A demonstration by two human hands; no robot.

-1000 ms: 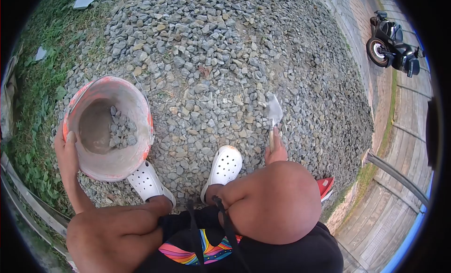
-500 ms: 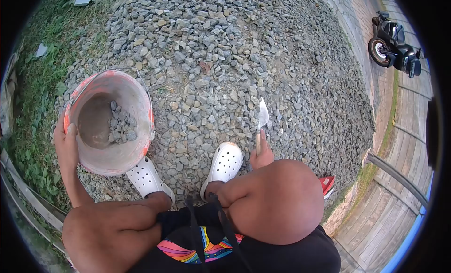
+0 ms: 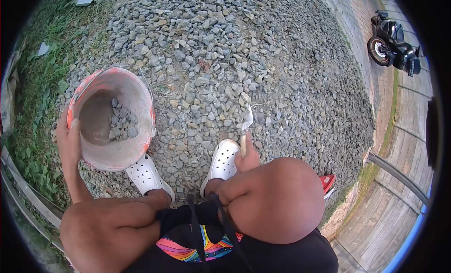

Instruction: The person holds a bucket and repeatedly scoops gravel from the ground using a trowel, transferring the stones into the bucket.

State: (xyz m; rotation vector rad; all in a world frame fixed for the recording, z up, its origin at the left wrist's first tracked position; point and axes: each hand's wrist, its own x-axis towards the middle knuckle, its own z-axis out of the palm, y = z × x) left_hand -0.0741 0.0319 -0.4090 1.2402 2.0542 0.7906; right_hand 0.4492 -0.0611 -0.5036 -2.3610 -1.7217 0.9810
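My left hand (image 3: 69,140) grips the rim of an orange-red bucket (image 3: 116,156), thumb over the edge, and the bucket's mouth faces me. A small heap of grey stones (image 3: 123,121) lies inside it against the stained bottom. In my right hand (image 3: 248,159) is a trowel (image 3: 247,118), its pale handle wrapped by my fingers. The trowel's blade points away from me at the gravel (image 3: 202,85), with a stone (image 3: 245,97) right at its tip. A thin wire handle (image 3: 146,82) arches along the bucket's far side.
White clogs (image 3: 223,160) are on my feet, between the bucket and the trowel. Grass (image 3: 44,85) borders the gravel on the left. A black motorcycle (image 3: 394,42) stands at the upper right, near wooden boards (image 3: 376,221). A red object (image 3: 328,183) lies beside my right knee.
My right hand has moved left with the trowel, bringing its blade to a stone nearer my right foot. The bucket and my left hand have shifted only slightly.
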